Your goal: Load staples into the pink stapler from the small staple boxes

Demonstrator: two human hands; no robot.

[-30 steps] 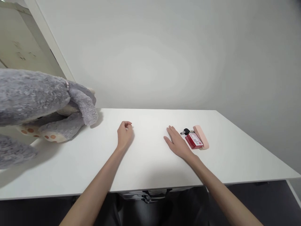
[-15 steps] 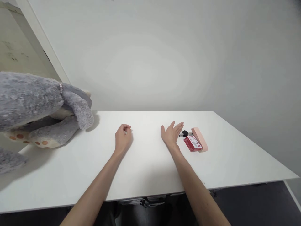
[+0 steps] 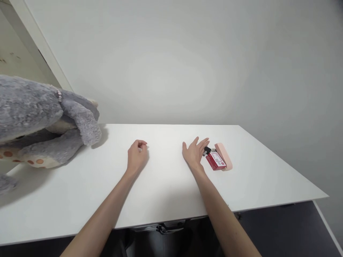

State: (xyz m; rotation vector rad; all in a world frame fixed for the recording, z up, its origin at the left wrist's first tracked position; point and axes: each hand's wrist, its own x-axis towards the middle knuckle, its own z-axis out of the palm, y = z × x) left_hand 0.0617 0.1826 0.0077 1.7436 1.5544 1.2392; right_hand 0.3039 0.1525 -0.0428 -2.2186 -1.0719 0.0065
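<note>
Three small things: your red-and-white box [image 3: 215, 161], black-headed key [image 3: 207, 150] and pink case [image 3: 224, 156] are lying clustered right of your right hand [image 3: 194, 153].
Box: crisp corners are framing red sides and a printed white panel.
Case: smooth, rounded, it is leaning close against the box.
Right hand: your fingers are spreading apart beside the key, clamping nothing.
Left hand [image 3: 137, 153]: your fingers are curling; you cannot tell whether the tips are meeting.
Table [image 3: 166, 182]: bare white surface is stretching between your hands, its front edge passing beneath your forearms.
Plush toy [image 3: 56, 142]: fluffy gray fur is bordering your left side.
</note>
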